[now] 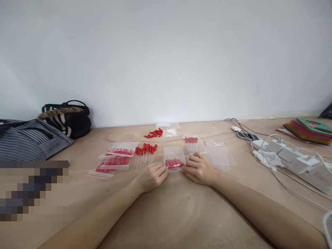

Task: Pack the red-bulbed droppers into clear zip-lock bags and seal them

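A clear zip bag [174, 152] with several red-bulbed droppers inside lies flat before me, bulbs towards me. My left hand [153, 177] pinches its near left corner with curled fingers. At the near right corner, my right hand [199, 169] is closed on the same bag; the fingertips are partly hidden. Loose droppers [145, 150] lie in a bunch just left of the bag. Beyond my right hand, another bag [191, 141] holds more droppers. Filled bags [115, 160] overlap in a pile at the left.
Flat unfilled bags [217, 154] lie to the right. Loose red bulbs [155, 132] and a clear packet [169, 130] sit near the wall. Chargers on a power strip [298, 162] with cables, tissue [268, 159] and coloured sheets [308, 130] occupy the right; bags [67, 119] stand far left.
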The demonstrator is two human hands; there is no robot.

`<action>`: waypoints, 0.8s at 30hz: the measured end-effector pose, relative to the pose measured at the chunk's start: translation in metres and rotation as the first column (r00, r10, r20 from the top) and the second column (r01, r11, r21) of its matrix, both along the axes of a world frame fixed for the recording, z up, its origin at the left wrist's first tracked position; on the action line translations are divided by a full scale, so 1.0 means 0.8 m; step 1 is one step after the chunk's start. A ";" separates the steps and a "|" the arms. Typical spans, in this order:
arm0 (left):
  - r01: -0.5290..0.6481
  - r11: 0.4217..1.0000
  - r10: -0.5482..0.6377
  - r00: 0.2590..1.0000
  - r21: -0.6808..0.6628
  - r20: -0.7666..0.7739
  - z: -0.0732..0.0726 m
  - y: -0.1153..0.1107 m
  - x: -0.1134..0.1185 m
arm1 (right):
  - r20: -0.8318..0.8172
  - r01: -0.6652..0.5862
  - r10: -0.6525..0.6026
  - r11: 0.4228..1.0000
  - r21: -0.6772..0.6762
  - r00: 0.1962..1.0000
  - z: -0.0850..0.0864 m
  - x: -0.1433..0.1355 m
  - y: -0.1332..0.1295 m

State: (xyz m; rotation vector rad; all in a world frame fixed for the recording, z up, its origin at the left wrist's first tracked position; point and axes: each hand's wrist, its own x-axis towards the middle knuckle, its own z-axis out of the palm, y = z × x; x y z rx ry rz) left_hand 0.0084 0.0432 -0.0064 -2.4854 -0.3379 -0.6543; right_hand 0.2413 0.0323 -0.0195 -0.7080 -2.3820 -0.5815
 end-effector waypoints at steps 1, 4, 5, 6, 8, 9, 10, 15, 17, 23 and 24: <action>-0.008 1.000 0.008 1.000 -0.001 0.012 -0.002 0.000 -0.001 | 0.022 -0.003 0.003 1.000 0.023 1.000 0.001 0.000 0.000; -0.029 1.000 0.029 0.998 0.004 0.057 -0.004 0.001 -0.008 | 0.080 -0.001 -0.005 0.997 0.075 0.997 0.001 0.005 0.000; -0.033 0.999 0.032 0.997 0.008 0.072 -0.005 0.001 -0.010 | 0.085 -0.004 -0.003 0.997 0.080 0.996 0.000 0.006 0.000; -0.035 0.999 0.034 0.996 0.014 0.084 -0.004 0.000 -0.012 | 0.084 -0.008 0.001 0.997 0.077 0.996 -0.001 0.007 -0.001; -0.033 0.999 0.030 0.994 0.030 0.101 -0.003 -0.002 -0.014 | 0.074 -0.019 0.014 0.998 0.067 0.997 -0.003 0.008 -0.001; -0.029 0.999 0.025 0.994 0.038 0.107 -0.002 -0.003 -0.015 | 0.074 -0.022 0.016 0.997 0.071 0.997 -0.004 0.008 -0.002; -0.024 0.999 0.019 0.994 0.046 0.111 -0.002 -0.003 -0.015 | 0.079 -0.020 0.013 0.996 0.086 0.997 -0.004 0.007 -0.002; 0.005 0.998 -0.012 0.994 0.066 0.109 -0.001 -0.003 -0.011 | 0.123 -0.050 0.020 0.970 0.239 0.992 -0.002 0.003 -0.002; 0.012 0.998 -0.018 0.995 0.063 0.099 -0.001 -0.002 -0.009 | 0.126 -0.076 0.042 0.959 0.273 0.991 -0.002 0.003 -0.002; 0.021 0.999 -0.017 0.995 -0.041 0.098 -0.001 0.000 -0.010 | 0.076 -0.014 -0.005 0.966 0.259 0.997 -0.005 0.005 -0.002; 0.011 0.996 -0.001 0.994 -0.083 0.113 -0.001 0.000 -0.011 | 0.052 0.005 -0.019 0.969 0.246 0.998 -0.006 0.004 -0.002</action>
